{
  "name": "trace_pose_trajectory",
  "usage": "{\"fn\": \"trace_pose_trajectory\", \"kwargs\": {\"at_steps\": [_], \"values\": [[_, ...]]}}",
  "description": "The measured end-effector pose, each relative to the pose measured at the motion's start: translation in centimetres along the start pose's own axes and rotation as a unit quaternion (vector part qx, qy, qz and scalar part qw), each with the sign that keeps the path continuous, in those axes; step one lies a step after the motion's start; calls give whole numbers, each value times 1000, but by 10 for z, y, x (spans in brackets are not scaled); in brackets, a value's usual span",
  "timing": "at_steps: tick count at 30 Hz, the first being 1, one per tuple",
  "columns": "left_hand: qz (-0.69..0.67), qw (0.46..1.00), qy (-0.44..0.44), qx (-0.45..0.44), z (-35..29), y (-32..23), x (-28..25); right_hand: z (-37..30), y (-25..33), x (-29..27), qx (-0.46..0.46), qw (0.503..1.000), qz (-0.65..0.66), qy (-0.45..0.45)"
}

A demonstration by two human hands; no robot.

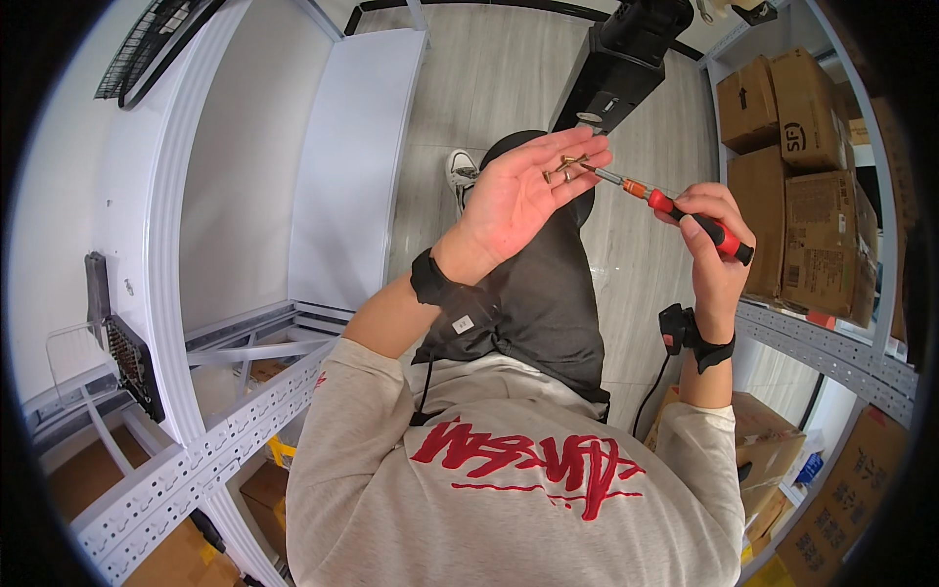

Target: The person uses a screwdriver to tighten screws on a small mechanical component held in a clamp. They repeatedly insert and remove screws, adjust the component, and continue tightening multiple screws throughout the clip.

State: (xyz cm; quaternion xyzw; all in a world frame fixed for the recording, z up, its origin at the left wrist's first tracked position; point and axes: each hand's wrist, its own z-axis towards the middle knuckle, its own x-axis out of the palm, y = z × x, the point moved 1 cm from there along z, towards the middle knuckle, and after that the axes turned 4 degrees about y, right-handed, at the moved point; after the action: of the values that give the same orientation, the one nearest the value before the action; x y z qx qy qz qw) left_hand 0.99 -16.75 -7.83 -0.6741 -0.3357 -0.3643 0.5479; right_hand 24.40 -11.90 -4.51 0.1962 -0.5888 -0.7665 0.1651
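Note:
My left hand (518, 188) is held palm up above my lap, its fingers stretched out flat. Several small brass-coloured screws (559, 174) lie loose across those fingers. From the right, my right hand (717, 272) grips a screwdriver (661, 202) by its red and black handle. Its shaft slants up and left, with the tip among the screws; whether the tip touches one is too small to tell.
A white shelf board (352, 147) runs along the left. On the right, cardboard boxes (753, 210) fill a metal rack (831, 342). A black upright device (618, 78) stands on the floor ahead. A black cable (650, 396) hangs from my right wrist.

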Motion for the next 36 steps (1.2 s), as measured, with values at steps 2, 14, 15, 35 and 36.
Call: {"fn": "trace_pose_trajectory", "kwargs": {"at_steps": [2, 14, 15, 35, 36], "values": [[8, 1000, 1, 2, -1, 0, -1, 1, -4, 0, 5, 1000, -1, -3], [33, 999, 15, -14, -2, 0, -6, 4, -4, 5, 11, 999, 20, 23], [43, 999, 13, -13, -2, 0, -6, 4, -5, 5, 10, 999, 23, 21], [75, 995, -41, -41, -5, 10, -20, -3, -3, 5, 10, 999, 40, 3], [74, 995, -45, -45, -5, 11, -19, -3, -3, 5, 9, 999, 42, 2]]}}
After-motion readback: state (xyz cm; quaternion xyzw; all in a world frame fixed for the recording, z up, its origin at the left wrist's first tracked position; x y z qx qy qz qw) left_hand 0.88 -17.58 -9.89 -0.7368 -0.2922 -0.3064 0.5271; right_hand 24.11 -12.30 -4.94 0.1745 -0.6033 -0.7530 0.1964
